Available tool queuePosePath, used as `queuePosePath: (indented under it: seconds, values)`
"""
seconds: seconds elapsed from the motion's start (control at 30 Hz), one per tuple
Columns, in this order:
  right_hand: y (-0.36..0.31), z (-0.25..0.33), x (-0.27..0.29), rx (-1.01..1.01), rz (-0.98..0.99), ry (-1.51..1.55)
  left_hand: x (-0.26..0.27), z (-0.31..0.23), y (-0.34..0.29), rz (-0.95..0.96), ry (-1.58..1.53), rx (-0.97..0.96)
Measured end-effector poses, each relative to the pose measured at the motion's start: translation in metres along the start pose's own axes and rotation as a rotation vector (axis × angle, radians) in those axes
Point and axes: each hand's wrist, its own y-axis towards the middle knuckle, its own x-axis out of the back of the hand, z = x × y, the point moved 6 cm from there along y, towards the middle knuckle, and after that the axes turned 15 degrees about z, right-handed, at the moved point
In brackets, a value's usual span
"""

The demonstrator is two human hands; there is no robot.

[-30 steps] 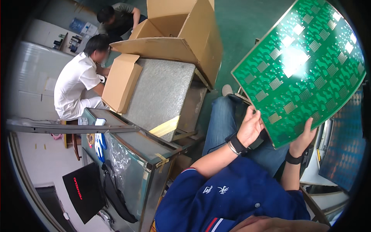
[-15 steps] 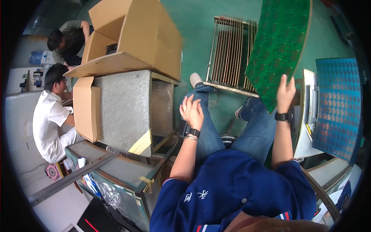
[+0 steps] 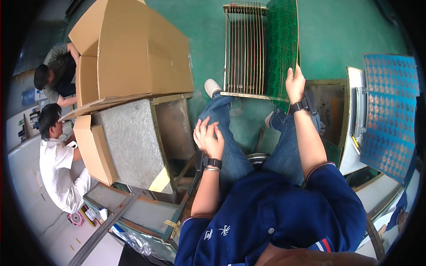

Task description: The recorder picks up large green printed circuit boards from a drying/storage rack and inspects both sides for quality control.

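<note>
Green patterned panel: glossy, on edge at the right end of the slatted rack, near corner past its rail; seating unclear. My right hand grips its near right edge. Left hand: fingers loosely spread, unloaded, by my left leg. Green floor runs along the panel's right side. White characters mark my blue shirt.

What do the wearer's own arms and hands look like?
Short navy sleeves with thin red-and-white edging. The left hand and right hand are ungloved; each wrist wears a black strap with a dark boxy unit, the left also a silvery bracelet.
</note>
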Motion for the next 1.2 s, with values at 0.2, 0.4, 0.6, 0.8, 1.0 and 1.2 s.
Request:
queuePosePath:
  seconds: [0.2,0.4,0.6,0.8,1.0,1.2]
  values:
    - [0.04,0.006,-0.017,-0.055,0.073,-0.079,0.0,-0.003,0.001,0.024,0.042,0.001]
    - [0.063,-0.022,-0.083,-0.143,0.114,-0.213,0.001,-0.007,0.005,0.03,0.063,-0.007]
    - [0.028,-0.035,-0.123,-0.018,0.27,-0.508,0.0,-0.002,0.009,0.072,0.05,0.009]
    - [0.019,-0.023,-0.143,-0.12,0.584,-0.751,0.008,0.002,0.007,0.056,0.03,0.007]
    - [0.028,-0.082,-0.148,-0.087,0.42,-0.771,0.008,-0.001,0.005,0.029,-0.086,0.008]
    - [0.052,-0.061,-0.109,0.041,0.285,-0.621,0.01,0.002,0.001,-0.076,-0.144,-0.012]
